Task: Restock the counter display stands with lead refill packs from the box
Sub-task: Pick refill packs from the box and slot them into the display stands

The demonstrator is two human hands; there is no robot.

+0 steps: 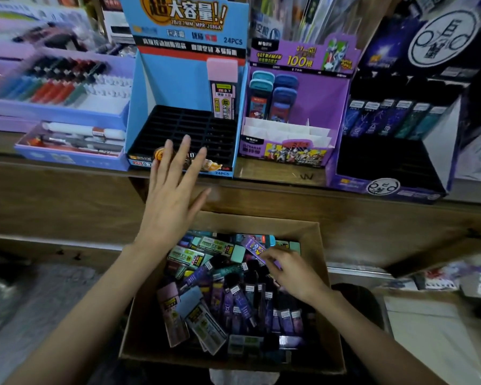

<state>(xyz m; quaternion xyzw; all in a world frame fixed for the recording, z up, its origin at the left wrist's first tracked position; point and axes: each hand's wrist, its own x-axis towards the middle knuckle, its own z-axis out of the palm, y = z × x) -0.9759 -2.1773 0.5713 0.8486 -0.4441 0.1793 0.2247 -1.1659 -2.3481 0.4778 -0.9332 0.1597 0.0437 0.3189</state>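
Note:
A cardboard box (319,273) below the counter holds several lead refill packs in purple, teal, pink and green. My right hand (292,270) is inside it, pinching a purple pack (254,247) by one end. My left hand (172,190) hovers with straight, spread fingers in front of the blue display stand (150,87), holding nothing. That stand's black slotted tray (178,129) carries one pink pack (223,90) at its back right. The purple stand (331,107) holds a few teal and blue packs (272,98). The dark stand (433,151) has a row of packs (394,120) at its back.
The stands sit on a wooden counter (275,173). Left of the blue stand are a lilac tray of pens (56,87) and a small box of correction pens (75,143). More stationery hangs behind the stands. A white tray (439,282) lies at the right.

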